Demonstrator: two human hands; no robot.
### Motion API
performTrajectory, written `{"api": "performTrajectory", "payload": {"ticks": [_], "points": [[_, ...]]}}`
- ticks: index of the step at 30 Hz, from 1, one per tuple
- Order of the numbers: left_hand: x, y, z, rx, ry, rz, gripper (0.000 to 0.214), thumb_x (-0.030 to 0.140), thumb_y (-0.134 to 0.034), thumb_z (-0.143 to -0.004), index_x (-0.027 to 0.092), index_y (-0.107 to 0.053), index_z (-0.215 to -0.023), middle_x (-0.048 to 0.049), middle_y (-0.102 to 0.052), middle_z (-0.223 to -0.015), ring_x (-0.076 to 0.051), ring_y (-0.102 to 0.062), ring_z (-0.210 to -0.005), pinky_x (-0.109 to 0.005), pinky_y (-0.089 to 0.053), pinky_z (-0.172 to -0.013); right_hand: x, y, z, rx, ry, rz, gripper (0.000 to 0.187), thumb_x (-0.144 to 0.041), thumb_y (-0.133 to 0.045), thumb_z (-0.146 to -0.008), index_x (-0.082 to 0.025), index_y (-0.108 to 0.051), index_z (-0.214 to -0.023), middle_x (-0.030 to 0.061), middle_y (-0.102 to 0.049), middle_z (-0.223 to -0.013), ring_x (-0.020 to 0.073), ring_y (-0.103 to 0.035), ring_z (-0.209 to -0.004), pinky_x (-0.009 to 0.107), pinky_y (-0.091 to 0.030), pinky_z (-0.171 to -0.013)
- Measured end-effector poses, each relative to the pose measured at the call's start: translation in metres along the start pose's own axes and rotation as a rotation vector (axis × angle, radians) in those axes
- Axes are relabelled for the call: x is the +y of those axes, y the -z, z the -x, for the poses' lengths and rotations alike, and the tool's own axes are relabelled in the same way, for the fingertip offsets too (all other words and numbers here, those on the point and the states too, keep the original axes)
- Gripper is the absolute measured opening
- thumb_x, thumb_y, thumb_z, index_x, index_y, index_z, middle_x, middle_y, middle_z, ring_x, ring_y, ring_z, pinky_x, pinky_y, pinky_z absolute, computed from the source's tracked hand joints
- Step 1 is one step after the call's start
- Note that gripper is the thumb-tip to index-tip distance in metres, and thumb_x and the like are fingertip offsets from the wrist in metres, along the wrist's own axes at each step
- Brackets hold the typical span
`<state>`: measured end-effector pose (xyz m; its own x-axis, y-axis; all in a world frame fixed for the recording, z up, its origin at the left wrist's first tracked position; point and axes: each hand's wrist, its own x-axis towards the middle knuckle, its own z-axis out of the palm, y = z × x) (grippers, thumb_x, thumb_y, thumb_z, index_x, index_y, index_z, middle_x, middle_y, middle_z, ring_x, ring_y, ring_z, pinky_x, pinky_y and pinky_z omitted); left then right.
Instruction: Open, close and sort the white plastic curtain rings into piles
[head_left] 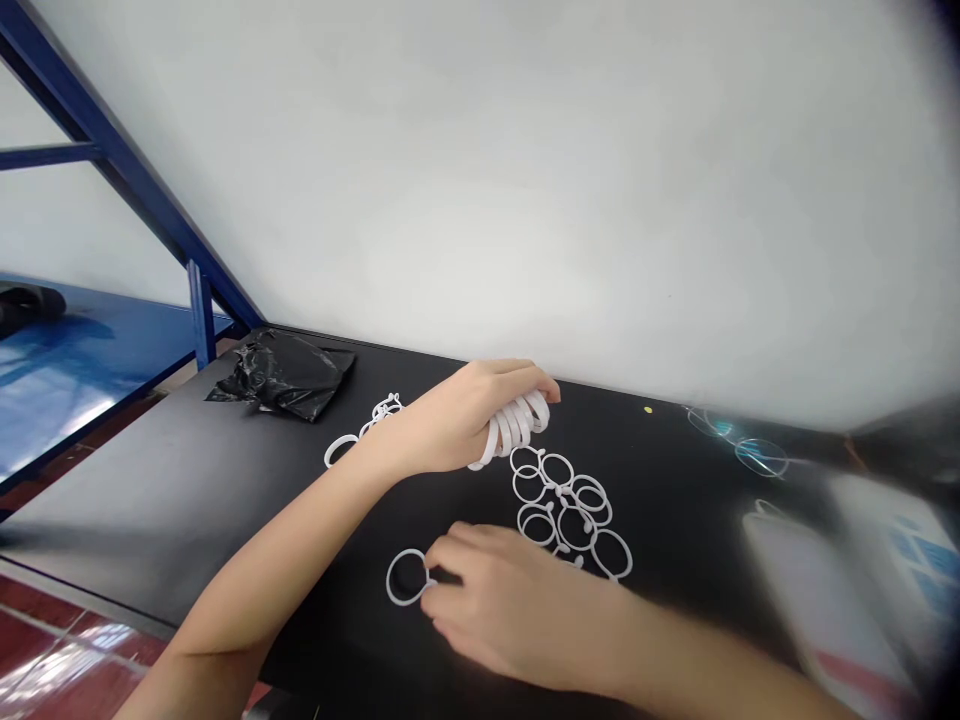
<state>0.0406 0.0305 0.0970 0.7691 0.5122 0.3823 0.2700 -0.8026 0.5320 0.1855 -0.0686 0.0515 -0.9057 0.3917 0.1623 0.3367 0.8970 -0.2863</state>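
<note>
My left hand (480,405) curls around a row of several white plastic rings (517,425), held together on edge above the table. Closer to me, my right hand (517,605) pinches the small tab of a single white ring (389,580), which sticks out to the left of its fingertips. Between and to the right of my hands lies a loose cluster of white rings (611,550), each with a small knob or tab. Behind my left forearm are more white rings (341,449), partly hidden by it.
The black table (247,480) meets a pale wall (525,200). A crumpled black plastic bag (292,375) sits at the back left, near a blue metal frame (142,180). Eyeglasses (761,457) and a blurred white pack (825,600) lie at the right.
</note>
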Motion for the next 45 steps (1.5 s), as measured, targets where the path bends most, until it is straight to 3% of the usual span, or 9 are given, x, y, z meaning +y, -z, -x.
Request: {"api": "performTrajectory", "payload": {"ticks": [6, 12, 17, 19, 23, 25, 28, 36, 45], "points": [[0.004, -0.002, -0.001, -0.055, -0.018, 0.121, 0.039, -0.001, -0.045, -0.081, 0.017, -0.061, -0.112, -0.0060, -0.069, -0.109, -0.017, -0.064, -0.096, -0.028, -0.049, -0.082, 0.015, -0.051, -0.011, -0.158, -0.030, 0.124, 0.012, -0.003, -0.059, -0.079, -0.014, -0.062, -0.075, 0.0049, -0.060, -0.078, 0.0200, -0.055, -0.077, 0.031, -0.047, -0.068], [0.008, -0.001, -0.002, -0.035, 0.019, 0.520, 0.036, 0.012, -0.052, -0.086, 0.013, -0.058, -0.121, -0.0090, -0.070, -0.105, -0.020, -0.066, -0.094, -0.031, -0.052, -0.080, 0.038, -0.010, -0.003, -0.208, -0.380, -0.030, 0.010, -0.010, -0.060, -0.083, -0.015, -0.063, -0.076, 0.0044, -0.063, -0.078, 0.0171, -0.057, -0.072, 0.028, -0.042, -0.062], [0.005, -0.026, -0.007, 0.177, 0.115, 1.132, 0.026, 0.029, -0.048, -0.093, 0.020, -0.059, -0.114, -0.0091, -0.064, -0.126, -0.023, -0.054, -0.125, -0.039, -0.047, -0.100, 0.054, 0.050, 0.020, 0.112, -0.557, -0.329, 0.026, -0.038, -0.074, -0.076, -0.018, -0.058, -0.072, -0.0058, -0.049, -0.058, 0.0091, -0.045, -0.052, 0.022, -0.035, -0.049], [0.006, -0.039, -0.010, 0.295, 0.158, 1.302, 0.026, 0.031, -0.044, -0.094, 0.023, -0.057, -0.114, -0.0063, -0.058, -0.135, -0.021, -0.048, -0.132, -0.041, -0.041, -0.107, 0.056, 0.065, 0.027, 0.395, -0.542, -0.344, 0.025, -0.033, -0.075, -0.076, -0.018, -0.056, -0.070, -0.0065, -0.048, -0.057, 0.0085, -0.044, -0.051, 0.023, -0.038, -0.049], [0.018, -0.056, -0.013, 0.366, 0.318, 1.445, 0.031, 0.031, -0.039, -0.094, 0.021, -0.055, -0.119, -0.0093, -0.052, -0.140, -0.023, -0.053, -0.124, -0.042, -0.047, -0.099, 0.048, 0.065, 0.025, 0.766, -0.366, -0.385, 0.044, -0.024, -0.082, -0.068, -0.022, -0.060, -0.106, 0.0053, -0.061, -0.107, 0.0122, -0.057, -0.070, 0.029, -0.053, -0.059], [0.025, -0.058, -0.012, 0.340, 0.342, 1.473, 0.034, 0.031, -0.041, -0.093, 0.021, -0.056, -0.122, -0.0103, -0.053, -0.139, -0.024, -0.054, -0.122, -0.041, -0.048, -0.097, 0.042, 0.056, 0.018, 0.803, -0.340, -0.411, 0.057, -0.023, -0.084, -0.065, -0.023, -0.057, -0.115, 0.0074, -0.059, -0.116, 0.0130, -0.059, -0.072, 0.029, -0.055, -0.058], [0.031, -0.060, -0.011, 0.301, 0.335, 1.515, 0.037, 0.032, -0.045, -0.092, 0.021, -0.057, -0.126, -0.0082, -0.051, -0.141, -0.023, -0.047, -0.131, -0.038, -0.040, -0.108, 0.035, 0.043, 0.009, 0.866, -0.404, -0.417, 0.067, -0.022, -0.086, -0.062, -0.023, -0.053, -0.121, 0.0028, -0.063, -0.096, 0.0142, -0.061, -0.068, 0.028, -0.055, -0.055], [0.030, -0.067, -0.014, 0.257, 0.383, 1.509, 0.037, 0.031, -0.053, -0.087, 0.018, -0.059, -0.122, -0.0104, -0.055, -0.137, -0.026, -0.050, -0.127, -0.043, -0.037, -0.111, 0.034, 0.053, 0.008, 0.904, -0.558, -0.493, 0.025, -0.020, -0.084, -0.064, -0.020, -0.064, -0.080, 0.0005, -0.071, -0.080, 0.0153, -0.067, -0.066, 0.025, -0.056, -0.056], [0.026, -0.070, -0.012, 0.216, 0.347, 1.446, 0.050, 0.035, -0.059, -0.081, 0.025, -0.053, -0.129, -0.0103, -0.060, -0.130, -0.026, -0.059, -0.117, -0.041, -0.049, -0.095, 0.031, 0.059, 0.015, 0.808, -0.592, -0.809, 0.017, -0.019, -0.084, -0.065, -0.020, -0.070, -0.075, -0.0021, -0.071, -0.064, 0.0147, -0.069, -0.056, 0.024, -0.060, -0.053]]}}
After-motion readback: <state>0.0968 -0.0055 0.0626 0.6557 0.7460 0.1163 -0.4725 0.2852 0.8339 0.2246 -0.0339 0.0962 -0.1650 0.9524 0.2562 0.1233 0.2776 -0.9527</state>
